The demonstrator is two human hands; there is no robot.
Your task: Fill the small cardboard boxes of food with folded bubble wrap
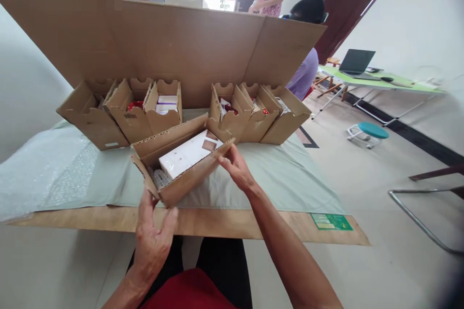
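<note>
Head view, and I am watching from inside the room. Both hands are working at one open box (190, 180), which is sitting askew, out of line with the rest; I cannot tell whether it is resting on the cloth (282, 174) or hanging just above it. The right hand (237, 170) is pinching the right end, thumb lying along the near wall. The left hand (154, 236) is cupping the near left corner, thumb spreading well away from the fingers; how firmly it is gripping, I cannot tell.

Contents so far: a white carton (188, 154) is already lying inside, a crumpled clear piece (161, 178) bunching beside its left end. No lid is covering it.

Farther back, three left-hand boxes (128, 125) and three right-hand boxes (250, 128) are standing before a tall cardboard panel (188, 48), leaving a gap between. As I am judging it, six are standing placed, each showing something inside; only this one is remaining in hand.
</note>
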